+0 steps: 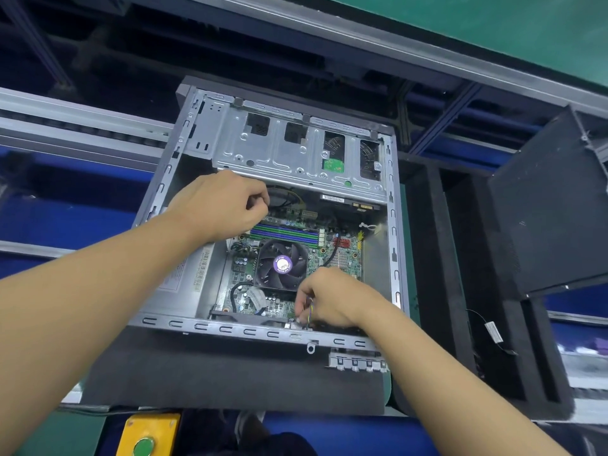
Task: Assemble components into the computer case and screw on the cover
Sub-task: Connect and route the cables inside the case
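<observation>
Reaching 2 hands (227,205) (1 case (393,232)), 1 fan (281,264)

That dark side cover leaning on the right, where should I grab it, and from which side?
Take the side cover by its lower edge and its upper right corner, coming from the front and right. It stands tilted in the black foam rack, broad face toward the open case, so its edges look freest to grasp.
</observation>
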Available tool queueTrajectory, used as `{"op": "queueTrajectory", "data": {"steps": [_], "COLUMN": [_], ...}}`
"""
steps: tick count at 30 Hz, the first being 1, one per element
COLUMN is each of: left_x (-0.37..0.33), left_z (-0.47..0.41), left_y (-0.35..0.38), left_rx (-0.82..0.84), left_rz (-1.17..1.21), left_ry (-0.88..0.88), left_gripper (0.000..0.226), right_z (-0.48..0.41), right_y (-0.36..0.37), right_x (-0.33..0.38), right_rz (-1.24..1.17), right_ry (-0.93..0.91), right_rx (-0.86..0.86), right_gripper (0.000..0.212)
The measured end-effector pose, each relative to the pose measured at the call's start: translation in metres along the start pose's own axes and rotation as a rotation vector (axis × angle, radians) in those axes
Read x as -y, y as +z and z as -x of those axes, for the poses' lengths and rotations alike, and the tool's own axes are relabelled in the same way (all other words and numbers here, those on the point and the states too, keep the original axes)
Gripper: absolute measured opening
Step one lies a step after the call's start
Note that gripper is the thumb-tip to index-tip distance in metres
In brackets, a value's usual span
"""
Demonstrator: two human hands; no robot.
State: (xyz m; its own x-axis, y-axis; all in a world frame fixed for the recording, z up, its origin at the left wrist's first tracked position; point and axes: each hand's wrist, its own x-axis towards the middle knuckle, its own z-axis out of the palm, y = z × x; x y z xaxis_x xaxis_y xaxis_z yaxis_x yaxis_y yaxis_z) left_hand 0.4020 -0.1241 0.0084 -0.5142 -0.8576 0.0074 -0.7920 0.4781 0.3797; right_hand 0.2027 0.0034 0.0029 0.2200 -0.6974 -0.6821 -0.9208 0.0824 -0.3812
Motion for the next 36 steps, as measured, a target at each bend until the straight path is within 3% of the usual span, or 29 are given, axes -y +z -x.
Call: {"op": "queueTrajectory", "data": {"steps": [8, 12, 19, 36], "left_x": [0.000, 0.000, 0.000, 0.003], "left_z": [0.001, 0.003, 0.001, -0.002], "left_y": [-0.001, -0.003, -0.002, 0.000], "left_rx": [-0.001, 0.005, 0.005, 0.026], "left_rz": [0.003, 0.004, 0.024, 0.030], "left_ry": [0.001, 0.006, 0.001, -0.014], "left_gripper": [0.026, 0.026, 0.028, 0.029], "right_z": [-0.001, -0.003, -0.015, -0.016], "right_y": [0.007, 0.007, 0.006, 0.009], "right_x": [-0.003, -0.012, -0.011, -0.006], "right_rz": [0.240, 0.197, 0.108, 0.182], "right_ry": [0.015, 0.138, 0.203, 0.219], "right_rx": [-0.155, -0.119, -0.029, 0.009], "right_gripper": [0.018, 0.006, 0.014, 0.012]}}
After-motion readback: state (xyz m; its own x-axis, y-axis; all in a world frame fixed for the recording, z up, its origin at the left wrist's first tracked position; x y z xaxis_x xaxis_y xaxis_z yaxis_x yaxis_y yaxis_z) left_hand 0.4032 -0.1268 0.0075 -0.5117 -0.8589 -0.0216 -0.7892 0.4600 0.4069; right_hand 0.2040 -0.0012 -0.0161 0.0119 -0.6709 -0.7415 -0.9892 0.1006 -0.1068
